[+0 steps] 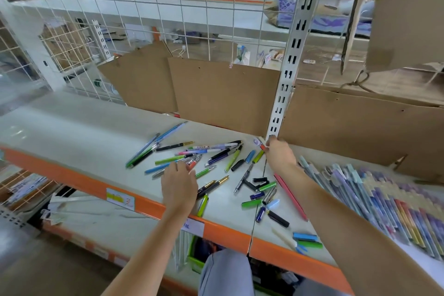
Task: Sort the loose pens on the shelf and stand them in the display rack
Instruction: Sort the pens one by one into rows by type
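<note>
Your left hand (179, 184) lay flat and relaxed on the loose pens (192, 154) scattered over the shelf (72, 132); your right hand (280, 154) pinched a small red piece (263, 147) beside the upright post (286, 84).

Loose pens (192, 154), mixed colours, scattered flat on shelf (72, 127)

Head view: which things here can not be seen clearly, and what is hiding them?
- Display rack: not identifiable anywhere in the head view.
- Right hand: its fingertips are blurred, so its grip on the small red item is unclear.
- Pens under the left hand: covered by the palm.
- Shelf label: writing too small to read.
- Packaged pens: cut off by the right edge.
</note>
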